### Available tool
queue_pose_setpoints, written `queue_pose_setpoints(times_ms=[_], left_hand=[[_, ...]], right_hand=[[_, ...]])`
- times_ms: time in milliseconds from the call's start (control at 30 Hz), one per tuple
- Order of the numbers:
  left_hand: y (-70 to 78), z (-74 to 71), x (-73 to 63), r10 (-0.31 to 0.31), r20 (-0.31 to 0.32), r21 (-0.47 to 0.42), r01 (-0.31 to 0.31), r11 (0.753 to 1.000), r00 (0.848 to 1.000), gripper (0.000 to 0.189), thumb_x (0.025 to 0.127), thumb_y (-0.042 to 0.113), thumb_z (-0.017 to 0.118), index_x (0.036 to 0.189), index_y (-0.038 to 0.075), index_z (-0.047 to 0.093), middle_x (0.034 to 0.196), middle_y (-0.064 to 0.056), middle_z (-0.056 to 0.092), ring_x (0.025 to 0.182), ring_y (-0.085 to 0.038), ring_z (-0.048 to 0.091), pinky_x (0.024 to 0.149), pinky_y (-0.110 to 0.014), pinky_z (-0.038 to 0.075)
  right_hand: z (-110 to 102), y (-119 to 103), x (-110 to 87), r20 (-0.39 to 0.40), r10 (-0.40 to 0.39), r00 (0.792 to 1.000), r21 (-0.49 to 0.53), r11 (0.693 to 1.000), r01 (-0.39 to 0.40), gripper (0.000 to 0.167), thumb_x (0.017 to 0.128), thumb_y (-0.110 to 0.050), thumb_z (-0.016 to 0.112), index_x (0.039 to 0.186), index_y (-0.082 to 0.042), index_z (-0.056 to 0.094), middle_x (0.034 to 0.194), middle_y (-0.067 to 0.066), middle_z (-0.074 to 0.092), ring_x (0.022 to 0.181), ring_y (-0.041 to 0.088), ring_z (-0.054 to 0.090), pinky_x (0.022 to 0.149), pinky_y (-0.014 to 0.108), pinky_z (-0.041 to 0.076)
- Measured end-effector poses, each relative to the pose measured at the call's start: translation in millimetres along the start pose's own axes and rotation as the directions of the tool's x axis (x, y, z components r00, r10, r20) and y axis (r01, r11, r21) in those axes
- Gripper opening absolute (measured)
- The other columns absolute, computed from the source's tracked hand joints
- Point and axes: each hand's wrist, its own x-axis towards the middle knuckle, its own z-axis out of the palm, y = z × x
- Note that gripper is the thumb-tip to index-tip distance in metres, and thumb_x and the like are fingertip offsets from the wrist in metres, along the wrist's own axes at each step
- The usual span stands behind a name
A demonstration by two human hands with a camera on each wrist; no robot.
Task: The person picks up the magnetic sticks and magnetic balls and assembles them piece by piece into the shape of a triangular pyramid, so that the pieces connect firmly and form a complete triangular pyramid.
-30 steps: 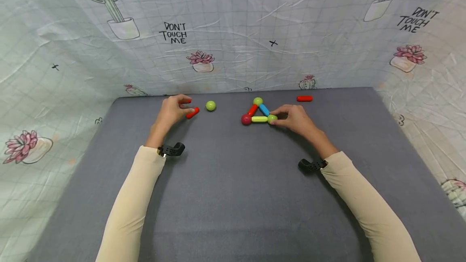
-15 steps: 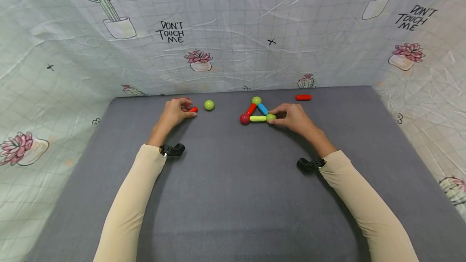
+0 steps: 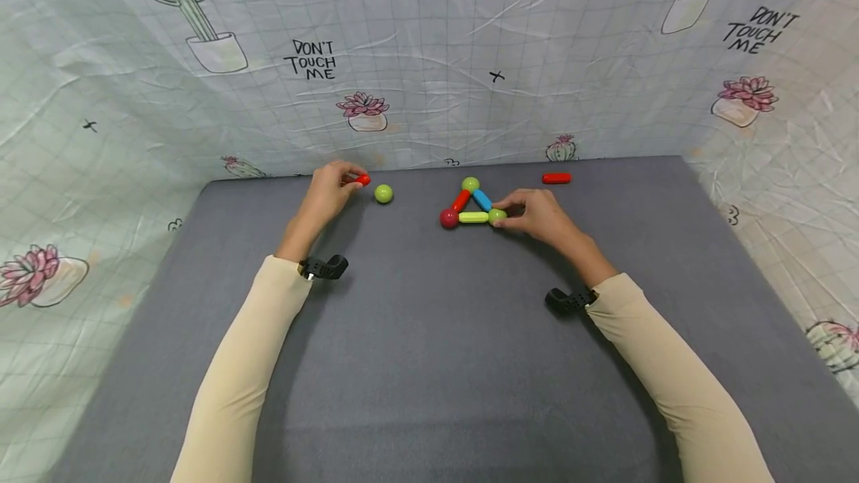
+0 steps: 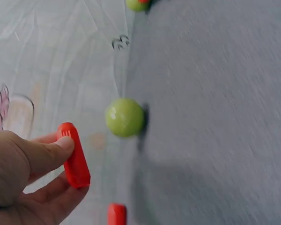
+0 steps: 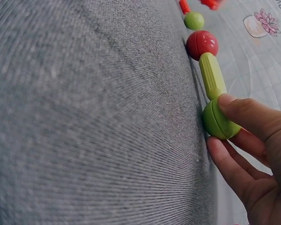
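Observation:
My left hand (image 3: 329, 192), at the back left, pinches a short red rod (image 4: 76, 157) between thumb and fingers, raised in front of the cloth backdrop. Beside it a loose green ball (image 3: 383, 194) sits on the table. My right hand (image 3: 537, 218) holds the green ball (image 5: 219, 119) at the right corner of a triangle of balls and rods. That triangle has a dark red ball (image 3: 449, 218) at the left, another green ball (image 3: 470, 184) at the top, and a red rod (image 3: 461, 200), a blue rod (image 3: 482, 200) and a yellow-green rod (image 3: 473, 218) as sides.
Another red rod (image 3: 556, 178) lies near the back edge, right of the triangle. One more red rod (image 4: 116, 214) shows below the held one in the left wrist view. A printed cloth (image 3: 429, 58) hangs behind the grey table (image 3: 429, 334).
My left hand has picked up the red rod and moved it away from me, slightly right, towards the loose green ball. My right hand stays on the triangle's green ball.

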Motion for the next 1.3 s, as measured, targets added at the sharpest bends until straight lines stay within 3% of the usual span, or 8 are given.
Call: queue_pose_setpoints(times_ms=[233, 400, 1033, 1300], left_hand=[[30.6, 3.9, 7.6, 0.036, 0.012, -0.050, -0.036, 0.998, 0.999, 0.025, 0.100, 0.001, 0.062, 0.125, 0.000, 0.068, 0.123, -0.020, 0.069, 0.112, -0.033, 0.065, 0.091, -0.045, 0.053], [42.5, 11.6, 9.2, 0.053, 0.021, -0.092, -0.051, 0.994, 0.998, 0.025, 0.099, 0.002, 0.064, 0.123, 0.000, 0.069, 0.121, -0.018, 0.071, 0.110, -0.030, 0.067, 0.093, -0.042, 0.054], [59.2, 36.3, 14.6, 0.123, 0.032, -0.152, -0.116, 0.982, 0.992, 0.022, 0.097, 0.000, 0.066, 0.119, 0.000, 0.071, 0.116, -0.015, 0.074, 0.103, -0.026, 0.070, 0.085, -0.039, 0.054], [67.8, 45.0, 21.8, 0.158, 0.068, -0.167, -0.145, 0.975, 0.985, 0.023, 0.097, -0.002, 0.066, 0.119, -0.002, 0.069, 0.116, -0.017, 0.073, 0.104, -0.027, 0.069, 0.093, -0.039, 0.055]], right_hand=[[-1.1, -0.5, 1.1, 0.012, 0.004, 1.000, 0.005, 1.000, -0.004, 0.035, 0.084, -0.017, 0.086, 0.116, -0.007, 0.078, 0.107, 0.011, 0.076, 0.092, 0.023, 0.070, 0.076, 0.039, 0.056], [0.7, -0.4, 1.7, 0.018, 0.012, 1.000, 0.014, 1.000, -0.012, 0.035, 0.084, -0.017, 0.086, 0.116, -0.007, 0.078, 0.107, 0.011, 0.076, 0.092, 0.022, 0.070, 0.077, 0.039, 0.057], [0.0, -2.9, -1.0, 0.020, 0.044, 0.999, 0.007, 0.999, -0.044, 0.035, 0.084, -0.017, 0.086, 0.117, -0.008, 0.078, 0.111, 0.010, 0.076, 0.096, 0.022, 0.068, 0.080, 0.039, 0.055], [-1.9, -3.1, -0.9, 0.026, 0.057, 0.998, 0.003, 0.998, -0.057, 0.036, 0.084, -0.018, 0.086, 0.117, -0.009, 0.078, 0.112, 0.010, 0.076, 0.098, 0.023, 0.068, 0.081, 0.040, 0.055]])
